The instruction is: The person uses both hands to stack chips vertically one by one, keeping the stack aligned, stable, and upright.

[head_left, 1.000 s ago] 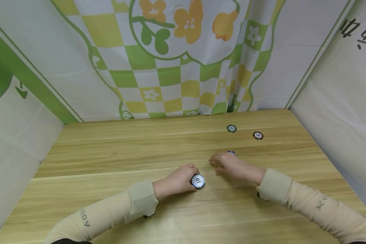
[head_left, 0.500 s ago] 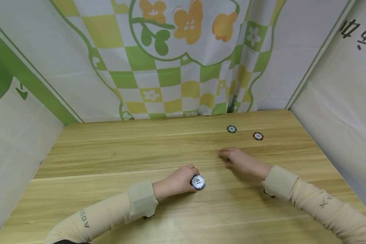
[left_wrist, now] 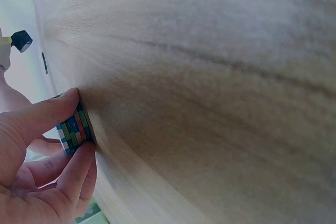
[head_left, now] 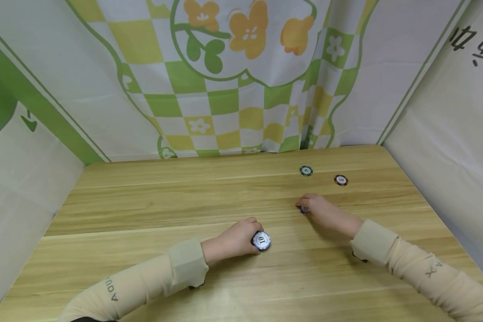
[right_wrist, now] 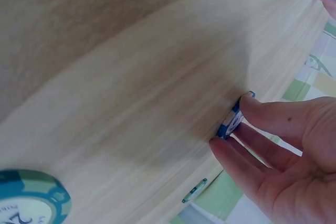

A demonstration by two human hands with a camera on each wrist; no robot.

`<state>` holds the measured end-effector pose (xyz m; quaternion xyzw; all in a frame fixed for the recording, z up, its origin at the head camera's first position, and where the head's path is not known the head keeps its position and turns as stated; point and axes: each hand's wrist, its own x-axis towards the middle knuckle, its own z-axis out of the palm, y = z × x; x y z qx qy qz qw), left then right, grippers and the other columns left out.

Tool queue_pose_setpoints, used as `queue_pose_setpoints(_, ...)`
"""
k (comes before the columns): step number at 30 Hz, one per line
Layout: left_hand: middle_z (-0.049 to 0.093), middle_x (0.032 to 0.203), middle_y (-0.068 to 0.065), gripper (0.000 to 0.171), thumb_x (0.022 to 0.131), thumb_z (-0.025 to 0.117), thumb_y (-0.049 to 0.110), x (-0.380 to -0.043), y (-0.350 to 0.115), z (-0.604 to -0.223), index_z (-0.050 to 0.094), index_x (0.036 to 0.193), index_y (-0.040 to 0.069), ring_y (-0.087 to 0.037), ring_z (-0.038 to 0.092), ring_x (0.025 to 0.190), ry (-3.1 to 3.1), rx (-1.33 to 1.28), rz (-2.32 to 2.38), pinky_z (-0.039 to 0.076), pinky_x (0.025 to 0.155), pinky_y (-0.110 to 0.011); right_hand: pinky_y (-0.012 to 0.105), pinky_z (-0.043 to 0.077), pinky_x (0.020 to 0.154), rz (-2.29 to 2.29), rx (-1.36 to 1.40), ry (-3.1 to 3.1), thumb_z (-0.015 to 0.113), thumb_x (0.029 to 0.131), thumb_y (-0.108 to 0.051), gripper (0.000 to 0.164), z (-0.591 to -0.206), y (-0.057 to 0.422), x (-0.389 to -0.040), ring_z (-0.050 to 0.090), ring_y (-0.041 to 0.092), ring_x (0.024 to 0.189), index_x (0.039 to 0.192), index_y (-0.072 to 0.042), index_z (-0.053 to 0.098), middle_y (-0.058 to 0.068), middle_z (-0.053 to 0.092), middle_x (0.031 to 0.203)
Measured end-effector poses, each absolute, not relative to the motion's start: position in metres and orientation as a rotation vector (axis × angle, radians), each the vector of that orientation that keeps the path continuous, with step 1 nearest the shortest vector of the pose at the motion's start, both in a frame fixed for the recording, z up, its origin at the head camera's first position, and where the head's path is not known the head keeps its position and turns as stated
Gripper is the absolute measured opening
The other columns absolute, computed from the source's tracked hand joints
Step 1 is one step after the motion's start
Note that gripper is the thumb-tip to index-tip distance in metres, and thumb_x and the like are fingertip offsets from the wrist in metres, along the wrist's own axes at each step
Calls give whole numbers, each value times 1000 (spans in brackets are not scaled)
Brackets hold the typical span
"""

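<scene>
My left hand (head_left: 236, 238) grips a short stack of poker chips (head_left: 262, 240) at mid-table, thumb on the near side and fingers on the far side. The top chip is pale blue and reads 10. In the left wrist view, the edges of this stack (left_wrist: 75, 131) show blue, green and red layers. Farther back and to the right, my right hand (head_left: 326, 213) pinches a single blue poker chip (right_wrist: 233, 119) between thumb and fingers, close over the wood. That chip is tipped on a slant in the right wrist view and partly covered by the thumb.
Behind my right hand lie a green chip (head_left: 306, 171) and a dark chip (head_left: 341, 180) marked 100, both flat on the wooden table (head_left: 153, 192). A large teal chip (right_wrist: 34, 198) fills the lower left corner of the right wrist view. A patterned curtain (head_left: 225, 107) borders the table's back.
My right hand has moved rightward, from relaxed fingers beside the blue chip to pinching it. The left hand and its stack have stayed in place.
</scene>
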<state>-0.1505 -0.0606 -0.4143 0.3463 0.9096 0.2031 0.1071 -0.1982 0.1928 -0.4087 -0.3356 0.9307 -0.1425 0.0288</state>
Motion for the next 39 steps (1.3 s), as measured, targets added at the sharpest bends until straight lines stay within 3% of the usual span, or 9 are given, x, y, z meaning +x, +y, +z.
queue_pose_setpoints(9,55,90,-3,39,64,80,13,-150,-60,-414,61,96,3,-14,53,82,2677,1007,601,46,75,-23,36,50,77,-440,-893,2853,66,77,4,31,-402,192,-196,58,26,88,107,5,61,16,58,97)
queue_pose_setpoints(14,55,90,-3,38,64,80,13,-150,-61,-414,61,96,2,-14,54,81,2672,1008,603,46,74,-23,33,48,70,-529,-747,2801,71,75,-4,24,-400,191,-199,53,18,77,96,3,65,8,55,86)
queue_pose_setpoints(26,55,91,-3,38,66,80,13,-151,-61,-415,61,96,2,-14,54,82,2663,1005,611,46,75,-23,25,47,53,-826,-510,2632,61,80,3,6,-398,191,-199,54,12,62,83,1,66,5,62,75)
queue_pose_setpoints(32,55,91,-3,37,66,80,13,-151,-61,-414,61,96,2,-14,53,81,2664,1005,611,46,74,-22,30,53,54,-1024,-347,2451,59,81,7,9,-397,188,-198,59,14,58,89,8,64,10,63,75)
queue_pose_setpoints(39,55,90,-3,36,66,80,13,-150,-61,-414,61,95,3,-13,53,81,2662,991,616,46,73,-23,27,53,57,-1088,-228,2361,58,82,6,15,-396,178,-194,58,10,59,96,10,63,12,63,82)
